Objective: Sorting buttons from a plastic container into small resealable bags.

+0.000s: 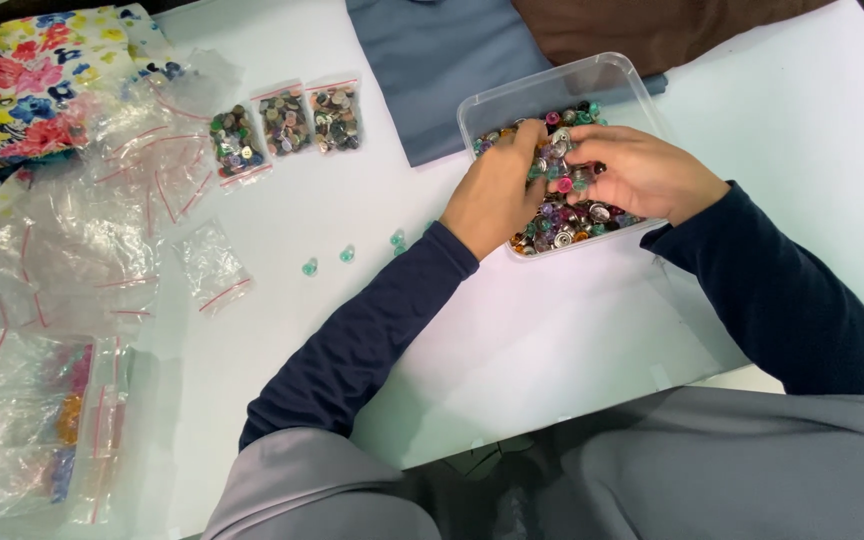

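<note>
— Where are the hands?

— Both in the clear tub (492,102) of mixed buttons (564,222) at the far side of the desk (512,330). The left hand (495,190) lies curled over the heap; the right hand (642,172) has fingers bent into it. Whether either pinches a button, I cannot tell.

— Nearby?

— Three filled bags (285,125), loose green buttons (347,254).
</note>
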